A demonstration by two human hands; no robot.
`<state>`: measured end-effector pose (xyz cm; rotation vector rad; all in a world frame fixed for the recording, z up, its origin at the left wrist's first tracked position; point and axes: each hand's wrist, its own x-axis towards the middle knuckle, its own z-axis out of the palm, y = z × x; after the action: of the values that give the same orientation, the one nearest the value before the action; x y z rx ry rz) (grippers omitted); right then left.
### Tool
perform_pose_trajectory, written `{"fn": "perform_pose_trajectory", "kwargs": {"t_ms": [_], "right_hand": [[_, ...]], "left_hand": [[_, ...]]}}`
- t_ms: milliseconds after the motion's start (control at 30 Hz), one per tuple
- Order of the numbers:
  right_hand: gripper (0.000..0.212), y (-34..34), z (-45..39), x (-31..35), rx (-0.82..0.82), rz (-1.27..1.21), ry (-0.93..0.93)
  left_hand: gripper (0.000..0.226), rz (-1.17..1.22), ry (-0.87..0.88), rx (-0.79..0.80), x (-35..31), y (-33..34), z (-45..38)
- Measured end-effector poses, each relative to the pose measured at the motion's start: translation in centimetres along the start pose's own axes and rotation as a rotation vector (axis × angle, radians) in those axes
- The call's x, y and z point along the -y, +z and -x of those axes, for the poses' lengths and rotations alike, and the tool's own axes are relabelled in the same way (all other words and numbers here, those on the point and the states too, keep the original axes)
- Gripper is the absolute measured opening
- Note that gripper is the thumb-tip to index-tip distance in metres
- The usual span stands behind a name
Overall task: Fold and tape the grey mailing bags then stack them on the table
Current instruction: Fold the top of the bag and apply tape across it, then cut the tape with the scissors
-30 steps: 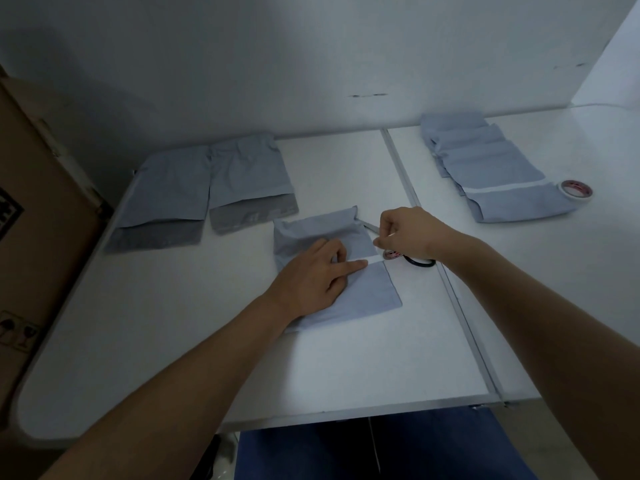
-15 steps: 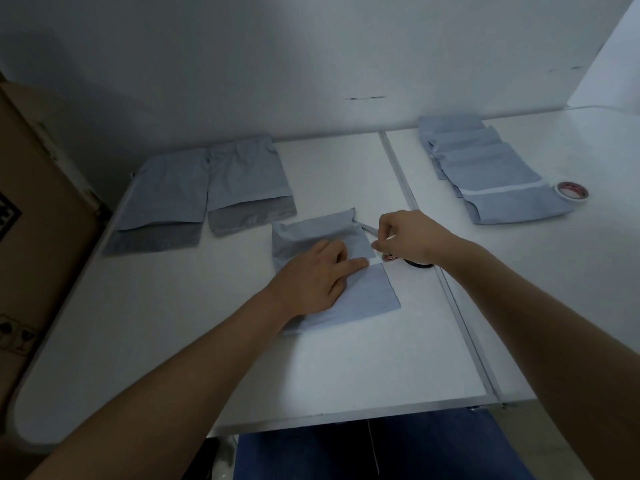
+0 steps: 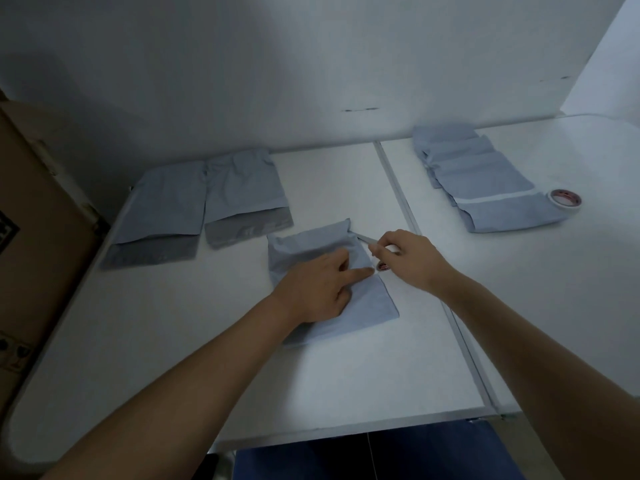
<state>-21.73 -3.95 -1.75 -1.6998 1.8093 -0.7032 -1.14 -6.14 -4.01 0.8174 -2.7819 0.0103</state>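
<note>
Presently, centre frame: left hand (image 3: 317,289), fingers flat, pins folded bag (image 3: 360,306); right hand (image 3: 410,256) pinches tape strip (image 3: 363,238); best kept taut, pressed across the seam.

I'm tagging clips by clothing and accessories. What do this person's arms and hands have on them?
Nothing that shows. Both forearms are bare up to the picture's edge, with no sleeve in view. The left hand and the right hand wear no gloves, and no watch, ring or wristband is visible.
</note>
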Motion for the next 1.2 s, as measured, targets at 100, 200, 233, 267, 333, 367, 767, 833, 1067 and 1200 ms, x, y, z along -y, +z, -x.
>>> {"fn": "perform_pose_trajectory", "kwargs": {"t_ms": [100, 200, 233, 267, 333, 367, 767, 833, 1067, 1200], "right_hand": [[0.026, 0.5, 0.2, -0.4, -0.054, 0.003, -0.039], [0.025, 0.9, 0.2, -0.8, -0.095, 0.003, -0.064], [0.026, 1.0, 0.2, -0.8, -0.101, -0.005, -0.062], [0.029, 1.0, 0.1, -0.8, -0.102, -0.015, -0.058], [0.037, 1.1, 0.1, -0.7, -0.099, -0.029, -0.06], [0.041, 1.1, 0.1, -0.6, -0.102, -0.026, -0.068], [0.02, -0.6, 1.4, -3.2, -0.215, 0.28, -0.035], [0.019, -0.6, 1.7, -3.2, -0.204, 0.28, -0.055], [0.02, -1.3, 1.6, -2.0, -0.105, 0.471, 0.01], [0.019, -1.3, 1.4, -2.0, -0.137, 0.431, 0.015]], "left_hand": [[0.049, -0.001, 0.001, -0.02, 0.0, 0.3, 0.3], [0.049, -0.004, -0.042, 0.037, 0.6, 0.8, 0.8], [0.05, 0.011, -0.074, 0.064, 0.7, 1.0, 1.1], [0.051, 0.026, -0.099, 0.088, 0.7, 1.1, 1.3], [0.052, 0.042, -0.125, 0.128, 0.8, 1.4, 1.5], [0.052, 0.047, -0.135, 0.141, 0.8, 1.5, 1.6], [0.058, 0.036, -0.32, 0.086, -0.3, 1.2, 2.9], [0.058, 0.007, -0.313, 0.067, -0.5, 0.7, 2.4], [0.035, 0.22, -0.297, -0.108, -0.6, -0.1, 0.2], [0.022, 0.477, -0.484, -0.169, -0.7, -0.5, -0.9]]}}
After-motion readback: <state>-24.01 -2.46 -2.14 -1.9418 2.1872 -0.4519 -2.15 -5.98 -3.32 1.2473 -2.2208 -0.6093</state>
